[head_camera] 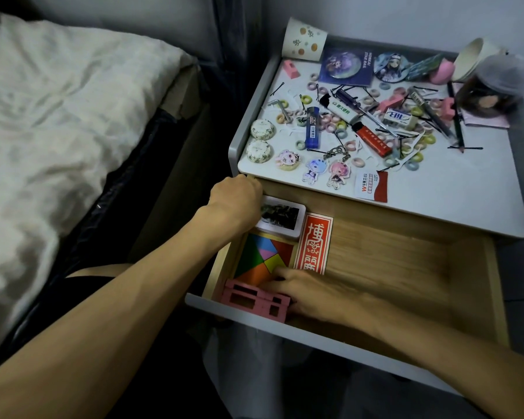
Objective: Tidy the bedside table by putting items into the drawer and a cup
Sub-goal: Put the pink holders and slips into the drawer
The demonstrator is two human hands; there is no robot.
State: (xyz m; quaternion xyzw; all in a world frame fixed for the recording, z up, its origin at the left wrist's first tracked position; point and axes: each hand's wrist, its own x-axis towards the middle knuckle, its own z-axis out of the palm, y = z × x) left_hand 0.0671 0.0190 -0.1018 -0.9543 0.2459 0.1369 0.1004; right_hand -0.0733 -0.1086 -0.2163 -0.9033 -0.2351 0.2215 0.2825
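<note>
Your left hand [236,201] curled at back corner of open drawer [390,261], grip hidden, your right hand [309,293] blurred on pink blocks [256,303], hold unclear, cluttered bedside table [436,195] above, bed [58,116] at left

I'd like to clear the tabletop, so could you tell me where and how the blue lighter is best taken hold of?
Probably pinch the blue lighter across its long sides at mid-body, coming down from above: it lies flat on the tabletop, slim and straight.
</note>
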